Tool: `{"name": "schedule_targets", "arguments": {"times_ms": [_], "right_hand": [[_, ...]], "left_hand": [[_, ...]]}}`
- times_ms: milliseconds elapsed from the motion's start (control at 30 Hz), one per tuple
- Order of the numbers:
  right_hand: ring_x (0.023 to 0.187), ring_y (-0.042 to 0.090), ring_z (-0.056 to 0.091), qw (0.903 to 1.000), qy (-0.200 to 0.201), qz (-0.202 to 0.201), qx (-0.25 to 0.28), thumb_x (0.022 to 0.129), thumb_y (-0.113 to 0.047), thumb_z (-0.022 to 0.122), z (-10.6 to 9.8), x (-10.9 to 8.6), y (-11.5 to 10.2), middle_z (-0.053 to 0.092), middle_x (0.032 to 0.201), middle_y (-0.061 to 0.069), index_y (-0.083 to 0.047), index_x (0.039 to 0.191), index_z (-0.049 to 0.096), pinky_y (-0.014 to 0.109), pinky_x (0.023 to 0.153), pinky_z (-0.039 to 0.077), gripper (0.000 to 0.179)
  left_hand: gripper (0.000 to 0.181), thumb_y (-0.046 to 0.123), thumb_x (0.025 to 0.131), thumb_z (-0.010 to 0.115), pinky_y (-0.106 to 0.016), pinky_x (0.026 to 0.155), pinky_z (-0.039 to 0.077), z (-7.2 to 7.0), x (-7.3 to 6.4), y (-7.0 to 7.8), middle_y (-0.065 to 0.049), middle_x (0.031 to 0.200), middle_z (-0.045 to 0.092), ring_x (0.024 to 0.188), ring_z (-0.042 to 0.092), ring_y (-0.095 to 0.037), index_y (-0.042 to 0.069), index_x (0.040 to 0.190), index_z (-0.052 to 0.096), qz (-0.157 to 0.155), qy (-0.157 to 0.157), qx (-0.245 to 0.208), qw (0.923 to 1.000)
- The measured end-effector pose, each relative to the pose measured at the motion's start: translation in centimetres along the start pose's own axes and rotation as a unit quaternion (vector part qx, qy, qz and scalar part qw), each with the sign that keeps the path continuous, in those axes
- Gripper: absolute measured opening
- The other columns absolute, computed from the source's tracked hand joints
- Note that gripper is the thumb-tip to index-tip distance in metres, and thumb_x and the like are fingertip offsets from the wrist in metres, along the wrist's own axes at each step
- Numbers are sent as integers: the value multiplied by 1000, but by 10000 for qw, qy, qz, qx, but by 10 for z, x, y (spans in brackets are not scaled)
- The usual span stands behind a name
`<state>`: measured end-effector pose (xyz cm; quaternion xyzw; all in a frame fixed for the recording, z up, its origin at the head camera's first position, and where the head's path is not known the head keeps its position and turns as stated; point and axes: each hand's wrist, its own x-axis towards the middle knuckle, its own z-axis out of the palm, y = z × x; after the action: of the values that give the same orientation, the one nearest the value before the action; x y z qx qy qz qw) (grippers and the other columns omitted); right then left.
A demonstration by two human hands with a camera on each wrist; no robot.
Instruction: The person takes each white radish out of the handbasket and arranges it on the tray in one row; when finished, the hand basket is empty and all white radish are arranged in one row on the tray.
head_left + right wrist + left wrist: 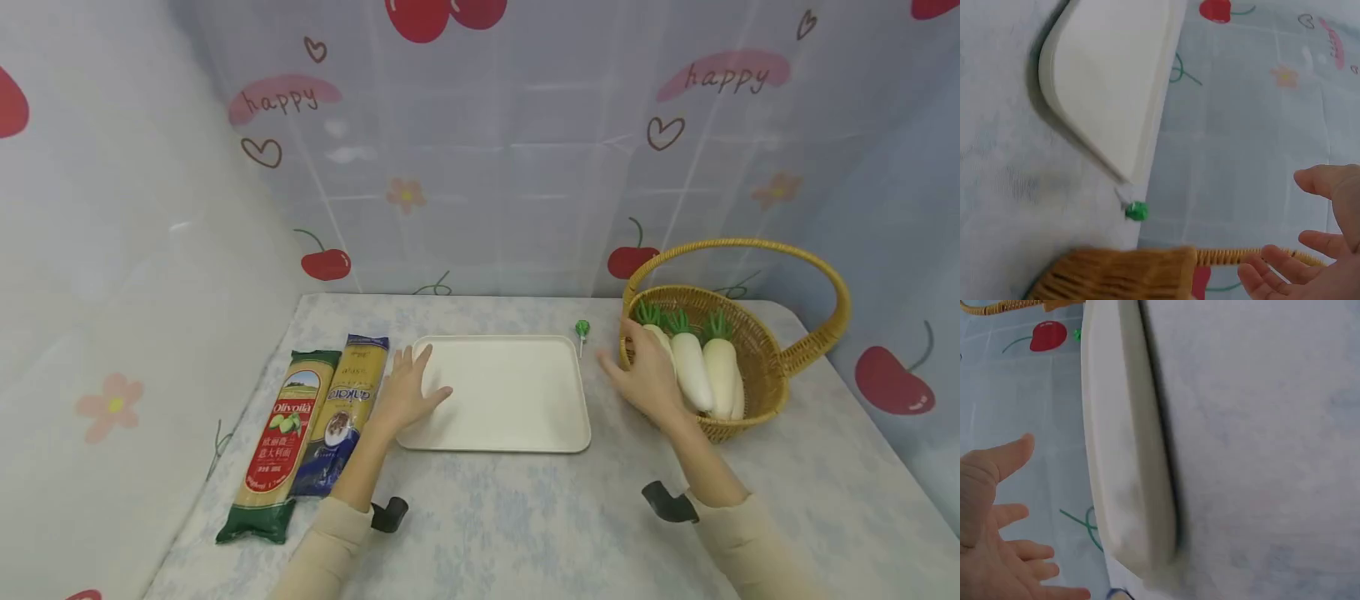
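Lower left of the head view: red-and-green pasta pack, lying aslant on the pale mottled table. Just right of it, a yellow-and-blue pasta pack, same slant, the two side by side.

Left of centre: left hand at the left edge of the tray, fingers straight and spread, thumb well apart, nothing held. Contact with the rim: cannot tell.

Centre of frame: white rectangular tray, flat on the table, its long sides running across the picture. At its upper right corner, a small green-headed lollipop, stick pointing down the frame.

Right of centre: right hand at the left side of the basket, fingers slightly bent and apart, thumb out, nothing gripped. Whether it touches basket or contents: cannot tell.

Right: wicker basket, tall looped handle, white radishes inside, green tops toward the upper frame.
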<state>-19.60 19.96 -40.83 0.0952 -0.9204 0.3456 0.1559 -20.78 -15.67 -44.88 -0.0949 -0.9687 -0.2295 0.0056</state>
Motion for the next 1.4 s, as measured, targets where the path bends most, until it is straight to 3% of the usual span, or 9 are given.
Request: {"name": "schedule_targets", "arguments": {"times_ms": [133,300,467,600,733,900,1100,1200,1400], "right_hand": [[103,50,53,9974,-400,593,61,92,-29,59,-33,-4,23,48,124,36,9,142,29,57,80,47,69],[109,54,46,9859,-1196,1140,-278,94,-41,54,-66,-1,52,41,128,41,11,143,21,61,81,43,79],[109,58,41,9736,-1610,1564,-405,92,-46,53,-84,5,79,35,129,45,13,143,16,65,82,39,86],[111,60,37,9636,-1873,1858,-433,92,-49,52,-93,9,96,32,129,47,16,143,11,64,82,41,91],[107,58,42,9629,-1923,1823,-519,93,-45,52,-101,10,107,37,123,47,20,139,16,59,80,44,88],[106,56,42,9629,-1956,1772,-559,93,-41,52,-106,11,116,38,121,46,22,136,22,58,80,44,83],[102,52,49,9530,-2213,2059,-194,93,-40,54,-109,11,127,29,126,49,23,137,16,48,77,52,85],[93,45,57,9500,-2265,2149,-90,91,-37,58,-109,12,131,26,126,49,24,136,18,43,72,55,86],[83,31,64,9364,-2511,2451,52,88,-39,63,-109,15,135,18,130,51,24,137,12,42,73,55,94]], "left_hand": [[78,28,84,70,-64,103,24,3,-7,-24,-36,147,17,135,15,-51,-2,145,31,-200,-485,-553,9971],[80,24,79,75,-68,101,21,3,-10,-45,-31,146,28,134,24,-48,-2,143,35,-414,-1008,-473,9929],[89,22,76,78,-63,105,21,1,-8,-54,-27,147,30,134,27,-44,-2,146,28,-501,-1523,-587,9853],[97,17,72,81,-58,105,27,-4,-5,-57,-26,148,29,133,28,-45,-3,147,23,-501,-1819,-747,9792],[103,14,68,84,-58,106,26,-13,0,-54,-27,149,26,134,25,-46,-3,148,20,-589,-2329,-692,9682],[109,11,65,85,-55,107,27,-21,11,-50,-27,149,26,135,25,-44,-2,149,17,-768,-2832,-307,9555],[117,13,62,88,-50,107,30,-20,24,-46,-25,148,30,135,29,-40,2,151,13,-884,-3022,243,9488],[122,14,59,90,-49,106,32,-19,30,-44,-27,147,31,134,30,-41,1,151,11,-811,-3055,473,9475],[126,16,57,91,-49,107,30,-19,44,-39,-29,148,26,135,27,-41,-4,149,7,-647,-3218,944,9399]]}}
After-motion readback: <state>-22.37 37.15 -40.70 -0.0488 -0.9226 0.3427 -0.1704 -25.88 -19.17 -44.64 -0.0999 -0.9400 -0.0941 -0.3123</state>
